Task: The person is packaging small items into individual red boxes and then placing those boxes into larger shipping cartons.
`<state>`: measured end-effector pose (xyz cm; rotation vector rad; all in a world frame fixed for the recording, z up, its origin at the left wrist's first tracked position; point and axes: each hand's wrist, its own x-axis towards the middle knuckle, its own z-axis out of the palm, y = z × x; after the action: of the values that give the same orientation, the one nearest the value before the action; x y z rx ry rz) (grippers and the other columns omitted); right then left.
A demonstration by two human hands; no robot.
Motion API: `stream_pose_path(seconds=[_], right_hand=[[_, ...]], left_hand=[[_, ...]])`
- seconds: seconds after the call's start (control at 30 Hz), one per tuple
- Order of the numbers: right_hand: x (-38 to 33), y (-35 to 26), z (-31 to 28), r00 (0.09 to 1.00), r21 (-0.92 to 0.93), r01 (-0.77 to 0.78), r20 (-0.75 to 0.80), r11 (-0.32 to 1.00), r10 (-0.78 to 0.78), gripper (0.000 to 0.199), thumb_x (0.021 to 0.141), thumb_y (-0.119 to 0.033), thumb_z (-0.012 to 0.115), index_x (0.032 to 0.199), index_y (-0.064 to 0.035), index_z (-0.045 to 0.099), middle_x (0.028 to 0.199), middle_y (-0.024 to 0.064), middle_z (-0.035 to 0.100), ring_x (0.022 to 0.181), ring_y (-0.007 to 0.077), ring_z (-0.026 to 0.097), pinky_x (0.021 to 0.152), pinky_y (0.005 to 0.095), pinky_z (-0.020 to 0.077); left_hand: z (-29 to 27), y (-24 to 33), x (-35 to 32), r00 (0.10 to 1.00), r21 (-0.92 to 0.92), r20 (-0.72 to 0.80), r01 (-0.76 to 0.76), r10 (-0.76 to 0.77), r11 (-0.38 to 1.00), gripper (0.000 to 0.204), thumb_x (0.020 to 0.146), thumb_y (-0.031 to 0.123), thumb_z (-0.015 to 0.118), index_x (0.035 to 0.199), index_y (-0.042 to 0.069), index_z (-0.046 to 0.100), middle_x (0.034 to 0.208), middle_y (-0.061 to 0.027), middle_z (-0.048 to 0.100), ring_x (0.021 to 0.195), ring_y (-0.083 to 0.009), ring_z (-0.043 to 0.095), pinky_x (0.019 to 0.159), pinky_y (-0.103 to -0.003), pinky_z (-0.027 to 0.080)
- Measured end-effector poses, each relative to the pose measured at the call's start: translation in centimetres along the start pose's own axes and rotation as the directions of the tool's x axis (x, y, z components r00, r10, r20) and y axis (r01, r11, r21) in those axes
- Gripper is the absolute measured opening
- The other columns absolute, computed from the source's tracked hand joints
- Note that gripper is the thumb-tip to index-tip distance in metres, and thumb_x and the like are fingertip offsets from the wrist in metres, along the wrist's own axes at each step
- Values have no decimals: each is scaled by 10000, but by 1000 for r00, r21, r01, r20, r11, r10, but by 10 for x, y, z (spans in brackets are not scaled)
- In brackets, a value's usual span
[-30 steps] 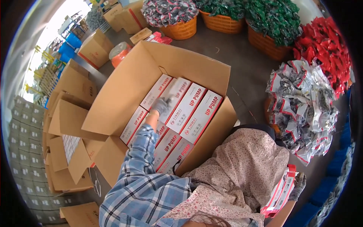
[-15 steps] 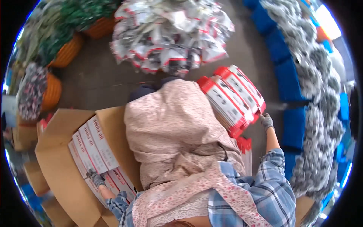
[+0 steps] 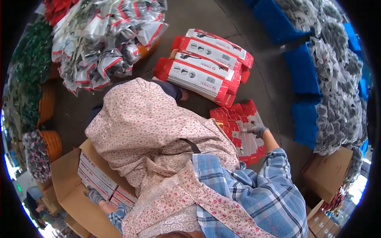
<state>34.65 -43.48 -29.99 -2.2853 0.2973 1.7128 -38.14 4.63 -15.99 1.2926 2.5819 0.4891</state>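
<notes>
My left hand, in a grey glove, is inside an open cardboard box at the lower left. Its fingers are apart beside the white-and-red packed cartons and hold nothing that I can see. On my right side, my gloved right hand reaches over a fanned pile of flat red-and-white cartons. Its fingers are stretched out across them, touching or just above; I cannot tell which. Ahead of that pile lie stacked flat cartons with red ends, on the floor.
Blue crates full of bagged grey parts line the right. A heap of clear red-edged bags stands ahead at left, with orange baskets nearby. A brown cardboard box sits at the right rear.
The view has swung to the right. My right hand has moved back from the stacked cartons to the fanned pile. My left hand has shifted to the edge of the packed cartons.
</notes>
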Motion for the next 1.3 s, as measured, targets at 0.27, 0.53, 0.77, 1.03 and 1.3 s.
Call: stream_pose_path(seconds=[0.27, 0.53, 0.77, 1.03, 1.3], right_hand=[[38, 67, 65, 923, -38, 273, -270, 961, -272, 1370, 469, -532, 889, 1450, 44, 126, 1450, 225, 324, 1338, 312, 346, 1106, 321, 282], [31, 100, 80, 905, -52, 238, -351, 970, -241, 1394, 408, -500, 917, 1443, 20, 141, 1402, 227, 365, 1312, 323, 366, 1095, 356, 318], [31, 106, 105, 955, -24, 258, -143, 966, -259, 1375, 432, -489, 913, 1437, 36, 134, 1410, 242, 350, 1314, 317, 367, 1102, 351, 305], [50, 113, 204, 893, -279, 161, -368, 947, -260, 1342, 547, -520, 841, 1446, 35, 12, 1421, 278, 311, 1343, 390, 299, 1112, 423, 262], [29, 63, 196, 884, -212, 131, -418, 969, -210, 1339, 577, -506, 813, 1459, -2, -59, 1448, 295, 229, 1353, 445, 239, 1101, 500, 239]], left_hand=[[-5, 168, -40, 897, 35, -140, -419, 419, 907, 636, 886, 456, 604, 1290, -22, 490, 1274, -181, 546, 1133, -271, 532, 956, -344, 408], [-9, 216, -18, 782, -32, -121, -619, 611, 785, 551, 885, 353, 642, 1266, -25, 519, 1264, -157, 560, 1150, -264, 521, 984, -340, 387], [-12, 246, -18, 685, 42, -66, -724, 725, 688, 509, 880, 332, 649, 1220, -35, 552, 1238, -181, 571, 1119, -274, 536, 974, -338, 395], [-13, 262, -29, 662, 19, -17, -749, 750, 662, 458, 888, 315, 642, 1202, -13, 583, 1212, -149, 600, 1121, -254, 539, 995, -330, 382], [2, 280, -51, 614, -48, 49, -786, 788, 616, 391, 898, 250, 637, 1183, -13, 588, 1171, -150, 612, 1059, -239, 566, 942, -323, 422]])
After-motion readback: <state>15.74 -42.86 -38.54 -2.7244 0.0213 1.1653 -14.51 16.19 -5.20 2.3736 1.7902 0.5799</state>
